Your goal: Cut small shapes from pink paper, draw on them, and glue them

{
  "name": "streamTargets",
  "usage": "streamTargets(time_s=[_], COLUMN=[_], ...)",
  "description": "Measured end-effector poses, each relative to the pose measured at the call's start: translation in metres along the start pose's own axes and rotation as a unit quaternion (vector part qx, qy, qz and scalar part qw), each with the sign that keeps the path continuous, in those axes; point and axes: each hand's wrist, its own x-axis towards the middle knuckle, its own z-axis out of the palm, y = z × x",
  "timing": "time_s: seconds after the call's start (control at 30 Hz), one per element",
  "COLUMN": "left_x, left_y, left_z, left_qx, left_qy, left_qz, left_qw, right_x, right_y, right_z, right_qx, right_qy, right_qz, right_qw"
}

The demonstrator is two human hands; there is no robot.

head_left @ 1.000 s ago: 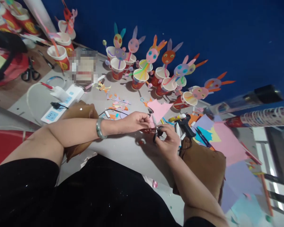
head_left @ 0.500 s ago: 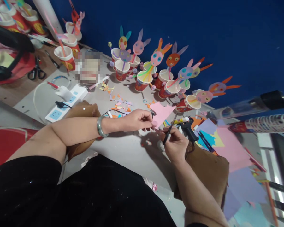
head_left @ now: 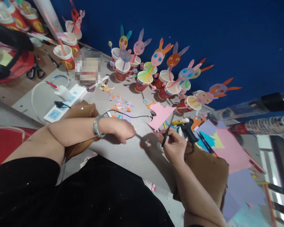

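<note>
the head camera looks forward (and down), near the table (head_left: 130, 159).

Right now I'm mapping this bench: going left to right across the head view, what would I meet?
Black-handled scissors, white power strip, left hand, right hand, dark blue tool, stacked paper cups.

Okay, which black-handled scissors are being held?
The scissors in the right hand; the other pair lies on the brown surface, far left.

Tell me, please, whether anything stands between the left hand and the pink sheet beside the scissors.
Nothing visible stands directly between the left hand and the pink sheet. A black cable runs along the far side of that gap and reaches the sheet's left edge.
</note>
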Motion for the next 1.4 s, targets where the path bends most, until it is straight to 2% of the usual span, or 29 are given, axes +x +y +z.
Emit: streamTargets(time_s=[0.27, 0.5, 0.8, 1.03, 1.2, 1.3, 1.4], left_x=[-0.002, -0.001, 0.004, 0.004, 0.005, 0.006, 0.004], left_y=[0.005, 0.007, -0.003, -0.001, -0.004, -0.002, 0.002], left_z=[-0.005, -0.007, 0.001, -0.006, -0.007, -0.008, -0.012], left_qx=[0.053, 0.059, 0.072, 0.052, 0.063, 0.063, 0.052], left_qy=[-0.013, 0.035, 0.074, 0.097, 0.128, 0.12, 0.074], left_qz=[-0.012, -0.013, -0.016, -0.065, -0.076, -0.07, -0.024], left_qw=[0.998, 0.998, 0.995, 0.992, 0.987, 0.988, 0.996], right_x=[-0.002, 0.0, 0.005, 0.007, 0.009, 0.009, 0.009], right_y=[-0.002, -0.005, -0.008, -0.004, 0.002, 0.005, 0.004], right_z=[0.003, 0.006, 0.001, 0.0, -0.003, -0.003, -0.003], right_qx=[0.008, 0.011, 0.036, 0.024, 0.023, 0.039, 0.045], right_qy=[-0.027, -0.046, -0.016, 0.032, 0.056, 0.055, 0.055], right_qz=[0.016, 0.023, 0.083, 0.094, 0.098, 0.104, 0.11], right_qw=[0.999, 0.999, 0.996, 0.995, 0.993, 0.992, 0.991])
